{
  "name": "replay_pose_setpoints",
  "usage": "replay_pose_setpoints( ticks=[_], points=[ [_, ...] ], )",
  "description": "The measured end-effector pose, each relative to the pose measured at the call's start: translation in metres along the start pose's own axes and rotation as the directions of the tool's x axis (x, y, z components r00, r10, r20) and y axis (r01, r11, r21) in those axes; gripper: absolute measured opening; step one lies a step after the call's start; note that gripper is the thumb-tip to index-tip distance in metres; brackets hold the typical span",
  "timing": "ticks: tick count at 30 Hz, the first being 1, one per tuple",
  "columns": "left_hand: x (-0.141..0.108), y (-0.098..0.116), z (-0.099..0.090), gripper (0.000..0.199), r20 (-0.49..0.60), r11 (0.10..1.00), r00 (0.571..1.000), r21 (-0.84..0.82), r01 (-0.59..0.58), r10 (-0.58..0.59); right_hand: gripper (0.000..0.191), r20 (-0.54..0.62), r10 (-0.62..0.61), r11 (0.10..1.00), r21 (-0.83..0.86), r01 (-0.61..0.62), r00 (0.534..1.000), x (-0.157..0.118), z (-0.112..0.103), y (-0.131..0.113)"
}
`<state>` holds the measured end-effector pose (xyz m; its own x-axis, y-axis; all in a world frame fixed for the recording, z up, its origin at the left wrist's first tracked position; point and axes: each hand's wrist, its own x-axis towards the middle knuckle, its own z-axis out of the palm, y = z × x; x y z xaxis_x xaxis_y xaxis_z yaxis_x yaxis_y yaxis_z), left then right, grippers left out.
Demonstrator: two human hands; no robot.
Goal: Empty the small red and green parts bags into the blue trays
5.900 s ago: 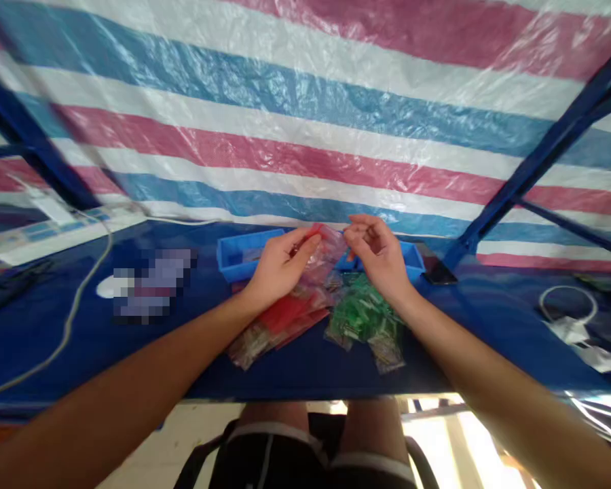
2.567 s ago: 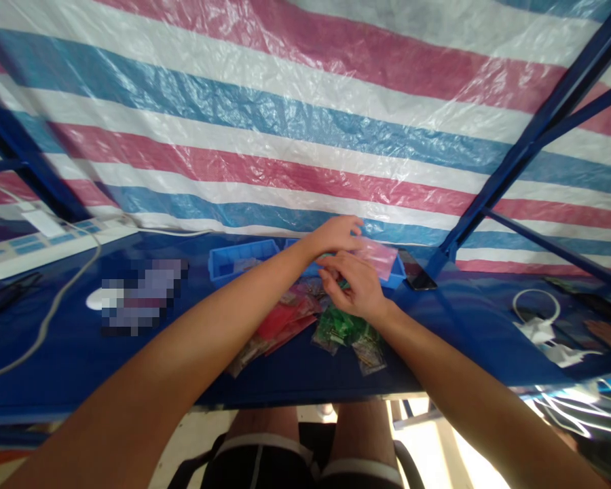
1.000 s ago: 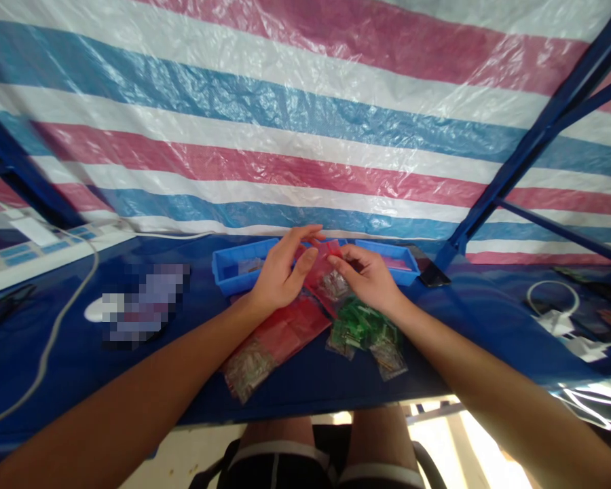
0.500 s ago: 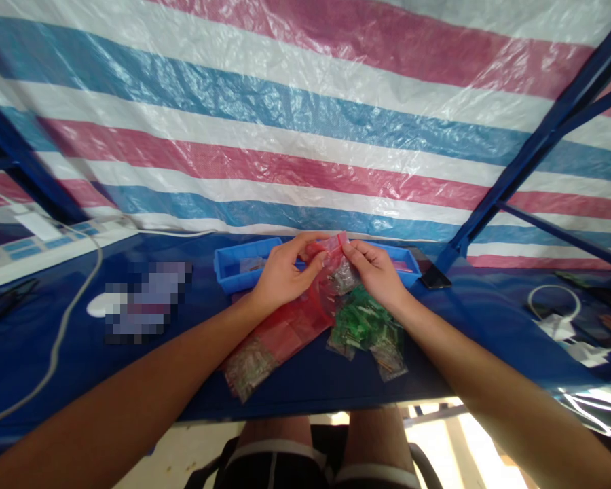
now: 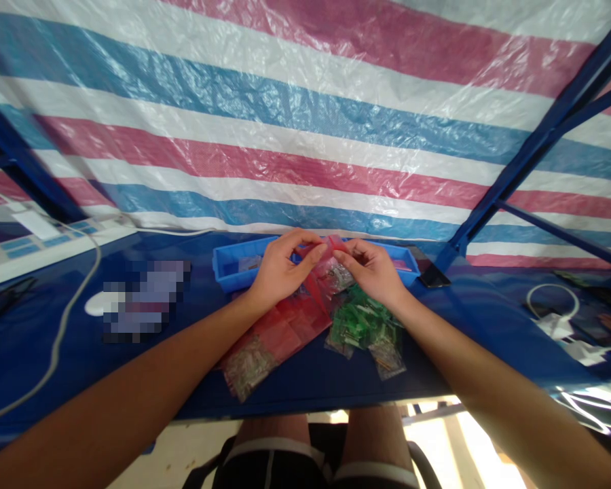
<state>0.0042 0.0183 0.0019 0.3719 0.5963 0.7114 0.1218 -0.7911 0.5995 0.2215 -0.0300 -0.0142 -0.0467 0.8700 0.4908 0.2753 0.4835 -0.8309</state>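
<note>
Between my two hands is a small pinkish-red plastic bag (image 5: 335,272) with shiny contents, too small to make out. My left hand (image 5: 288,266) pinches its top edge from the left, thumb and fingers closed. From the right, my right hand (image 5: 371,268) grips the same edge between thumb and fingertips. Under my left wrist lie larger red plastic bags (image 5: 280,329), with a clear bag of small pieces (image 5: 249,367) at their near end. A heap of green plastic bags (image 5: 364,319) sits below my right hand, with a clear packet (image 5: 388,356) in front.
Two blue trays (image 5: 229,267) stand behind my hands, partly hidden. A dark phone (image 5: 430,270) lies right of them. White chargers and cables (image 5: 557,326) are far right; a white power strip (image 5: 56,248) and cable are left. A striped sheet (image 5: 305,136) hangs behind the blue table.
My fingers have shifted along the small red bag's top edge, the right thumb moving left toward the left thumb. The bags on the table look unchanged.
</note>
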Motion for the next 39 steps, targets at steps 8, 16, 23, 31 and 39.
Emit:
replay_pose_setpoints(
  ticks=[8, 16, 23, 31, 39],
  points=[
    [0.001, 0.002, -0.002, 0.029, -0.006, 1.0, 1.0, -0.006, 0.001, -0.001, 0.042, 0.022, -0.008, 1.0, -0.025, 0.008, 1.0, -0.003, 0.0, -0.014],
    [0.005, 0.006, -0.007, 0.03, -0.064, 0.998, 0.997, 0.048, -0.032, 0.035, 0.045, -0.02, 0.019, 0.994, 0.108, -0.017, 1.0, 0.001, -0.001, -0.012],
    [0.001, 0.001, 0.0, 0.05, -0.035, 0.985, 0.999, -0.173, 0.027, -0.034, 0.03, -0.019, -0.033, 0.999, -0.036, 0.033, 0.999, 0.0, 0.0, -0.003],
    [0.0, 0.001, 0.001, 0.028, -0.03, 0.998, 0.998, -0.034, 0.057, -0.058, 0.024, 0.046, -0.089, 0.991, -0.101, 0.093, 0.995, -0.004, 0.003, -0.006],
    [0.004, -0.005, 0.0, 0.048, -0.104, 0.972, 0.984, -0.201, 0.119, -0.142, 0.029, -0.002, -0.024, 1.0, -0.019, 0.024, 1.0, 0.001, -0.002, -0.004]
  ],
)
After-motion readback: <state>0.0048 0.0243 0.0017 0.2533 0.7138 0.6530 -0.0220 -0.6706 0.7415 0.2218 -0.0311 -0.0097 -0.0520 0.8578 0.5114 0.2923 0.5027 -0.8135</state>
